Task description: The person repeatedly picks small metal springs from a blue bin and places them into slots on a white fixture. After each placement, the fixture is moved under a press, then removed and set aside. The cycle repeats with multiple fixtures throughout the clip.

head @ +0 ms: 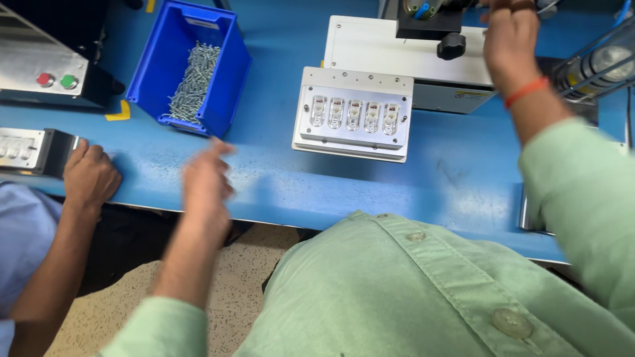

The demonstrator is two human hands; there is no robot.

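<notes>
Jig [354,114], a pale metal plate with a row of five small white parts seated in its pockets, lying flat on the blue bench [278,185], just in front of a white machine base [383,46]. Touched by neither hand. Left hand [206,177] blurred, hovering over the bench edge between the jig and the blue bin [162,63], fingers loosely curled, index pointing up toward the bin; apparently empty, though blur makes this uncertain. Right hand [510,39] raised well behind and to the right of the jig, up at the dark machine head near a black knob [452,45]; seen from the back, fingers out of frame at the top edge, so cannot tell whether closed on anything. Orange band [526,91] around that wrist, pale green sleeve below.

Bin tilted toward the viewer, holding a heap of silver screws [193,82]. Yellow corner marks on the bench beside it. At far left, a grey box [40,66] with a red and a green button. Below that, a co-worker's hand [89,177], blue-sleeved, resting as a loose fist on the bench edge against a second fixture [30,151], pale with a dark end. At far right, a clear cylinder [598,66] mounted at an angle.
</notes>
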